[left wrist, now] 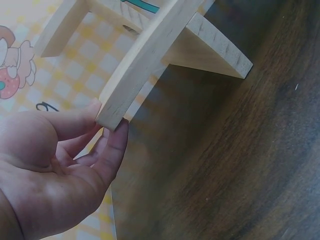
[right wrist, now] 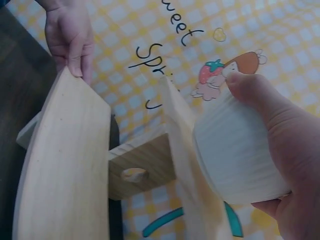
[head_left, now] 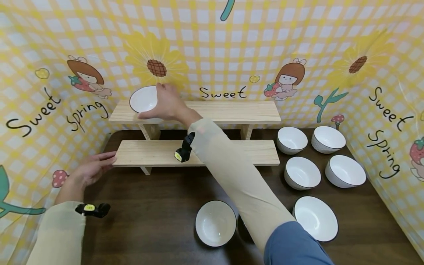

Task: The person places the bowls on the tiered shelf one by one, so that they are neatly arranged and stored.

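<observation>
My right hand [head_left: 170, 103] grips a white bowl [head_left: 144, 100] by its rim and side, thumb towards me. The dark-rimmed bowl tilts with its inside facing me, at the left end of the upper board of a two-step wooden shelf [head_left: 225, 112]. In the right wrist view the bowl's ribbed outer wall [right wrist: 237, 150] overlaps the upper board's edge. At the lower board [head_left: 159, 152], my left hand [head_left: 91, 170] pinches the left end. The left wrist view shows the thumb against one face of that board end [left wrist: 117, 107] and fingers beneath.
Several white bowls stand on the dark table [head_left: 142, 221] at the right, among them a far one [head_left: 292, 140] and a nearer one [head_left: 315, 218]. Another bowl [head_left: 216, 223] sits front centre; my right sleeve partly covers a dark shape beside it. Checked yellow cloth [head_left: 218, 48] hangs behind and at both sides.
</observation>
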Available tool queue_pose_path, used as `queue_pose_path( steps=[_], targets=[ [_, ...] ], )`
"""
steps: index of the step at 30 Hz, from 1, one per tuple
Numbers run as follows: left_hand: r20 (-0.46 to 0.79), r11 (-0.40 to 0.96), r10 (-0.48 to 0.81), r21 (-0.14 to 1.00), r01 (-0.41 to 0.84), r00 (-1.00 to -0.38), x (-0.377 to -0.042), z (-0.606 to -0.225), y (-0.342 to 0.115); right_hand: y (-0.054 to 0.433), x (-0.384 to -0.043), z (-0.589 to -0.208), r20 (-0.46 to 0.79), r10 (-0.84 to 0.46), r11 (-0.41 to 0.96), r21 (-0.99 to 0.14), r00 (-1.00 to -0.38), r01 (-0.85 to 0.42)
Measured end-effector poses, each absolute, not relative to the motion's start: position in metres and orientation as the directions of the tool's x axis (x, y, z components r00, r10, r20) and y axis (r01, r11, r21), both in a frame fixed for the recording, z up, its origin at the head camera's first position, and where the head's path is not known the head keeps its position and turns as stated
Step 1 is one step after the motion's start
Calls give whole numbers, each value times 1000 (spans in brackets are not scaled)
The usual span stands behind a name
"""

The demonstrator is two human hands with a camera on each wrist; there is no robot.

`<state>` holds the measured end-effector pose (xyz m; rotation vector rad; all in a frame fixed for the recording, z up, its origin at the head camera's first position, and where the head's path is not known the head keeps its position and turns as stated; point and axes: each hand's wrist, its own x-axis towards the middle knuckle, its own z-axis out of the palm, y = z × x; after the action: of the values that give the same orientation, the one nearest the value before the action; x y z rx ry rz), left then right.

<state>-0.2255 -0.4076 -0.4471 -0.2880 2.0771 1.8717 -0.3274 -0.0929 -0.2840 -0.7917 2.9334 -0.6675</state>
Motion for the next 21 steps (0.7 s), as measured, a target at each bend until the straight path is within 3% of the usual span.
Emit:
queue_pose_path(
  steps=[21],
  targets=[
    [-376,186,42,913,-363,-925,-225,-445,-406,-101,-331,-314,107,-396,656,-662,-912,-363]
  ],
)
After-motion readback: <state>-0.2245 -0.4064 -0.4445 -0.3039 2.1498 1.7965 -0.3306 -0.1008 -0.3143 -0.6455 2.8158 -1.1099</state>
